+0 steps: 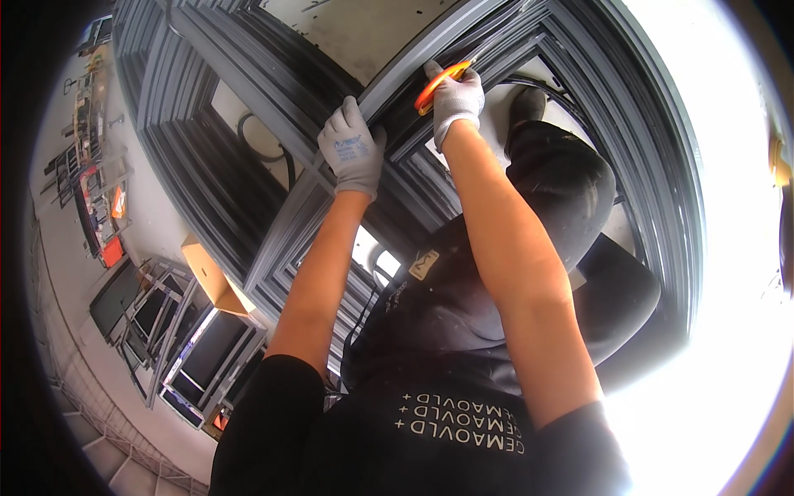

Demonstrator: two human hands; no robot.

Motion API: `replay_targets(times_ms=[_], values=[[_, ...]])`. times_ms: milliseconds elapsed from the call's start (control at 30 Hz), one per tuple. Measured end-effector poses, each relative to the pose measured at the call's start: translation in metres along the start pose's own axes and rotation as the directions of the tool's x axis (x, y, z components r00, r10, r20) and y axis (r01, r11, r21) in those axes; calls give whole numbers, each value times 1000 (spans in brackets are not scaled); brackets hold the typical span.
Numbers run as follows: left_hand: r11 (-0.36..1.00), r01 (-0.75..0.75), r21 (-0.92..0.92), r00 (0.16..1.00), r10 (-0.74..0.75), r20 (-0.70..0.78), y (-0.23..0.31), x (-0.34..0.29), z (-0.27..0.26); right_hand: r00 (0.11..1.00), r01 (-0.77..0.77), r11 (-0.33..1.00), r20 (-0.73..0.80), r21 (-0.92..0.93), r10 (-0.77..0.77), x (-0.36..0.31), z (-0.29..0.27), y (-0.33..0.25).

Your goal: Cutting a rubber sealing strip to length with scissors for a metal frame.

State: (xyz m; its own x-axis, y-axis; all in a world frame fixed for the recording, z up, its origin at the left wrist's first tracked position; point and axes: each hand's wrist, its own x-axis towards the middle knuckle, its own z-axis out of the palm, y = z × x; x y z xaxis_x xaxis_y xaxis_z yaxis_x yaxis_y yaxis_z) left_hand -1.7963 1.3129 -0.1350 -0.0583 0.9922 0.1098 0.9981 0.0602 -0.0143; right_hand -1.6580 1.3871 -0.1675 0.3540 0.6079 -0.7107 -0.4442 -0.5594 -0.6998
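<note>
My left hand (351, 149), in a pale grey work glove, lies over the crossing bars of a stacked grey window-type frame (265, 124). Its back faces up, the fingers reach forward and the thumb stands apart. To its right, my right hand (460, 99), also gloved, is closed around a hand tool with orange handles (442, 84). The tool's narrow tip points away and to the right, over the frame's long bar; whether it is scissors or pliers I cannot tell. The fingers beneath the handles are partly hidden.
Many nested frames surround me, and my knee (571, 182) and shoe (528, 106) are among them. A black cable (281, 157) loops inside one opening. An open cardboard box (217, 277) and leaning frames (207, 355) stand at left. Strong glare covers the right side.
</note>
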Motion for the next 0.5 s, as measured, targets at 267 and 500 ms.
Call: replay_targets(times_ms=[267, 500], values=[[999, -22, -30, 1000, 21, -21, 8, 10, 3, 1000, -6, 1000, -3, 15, 6, 4, 0, 2], [996, -36, -81, 994, 44, 103, 25, 41, 0, 995, -88, 968, 59, 234, 76, 3, 1, 2]])
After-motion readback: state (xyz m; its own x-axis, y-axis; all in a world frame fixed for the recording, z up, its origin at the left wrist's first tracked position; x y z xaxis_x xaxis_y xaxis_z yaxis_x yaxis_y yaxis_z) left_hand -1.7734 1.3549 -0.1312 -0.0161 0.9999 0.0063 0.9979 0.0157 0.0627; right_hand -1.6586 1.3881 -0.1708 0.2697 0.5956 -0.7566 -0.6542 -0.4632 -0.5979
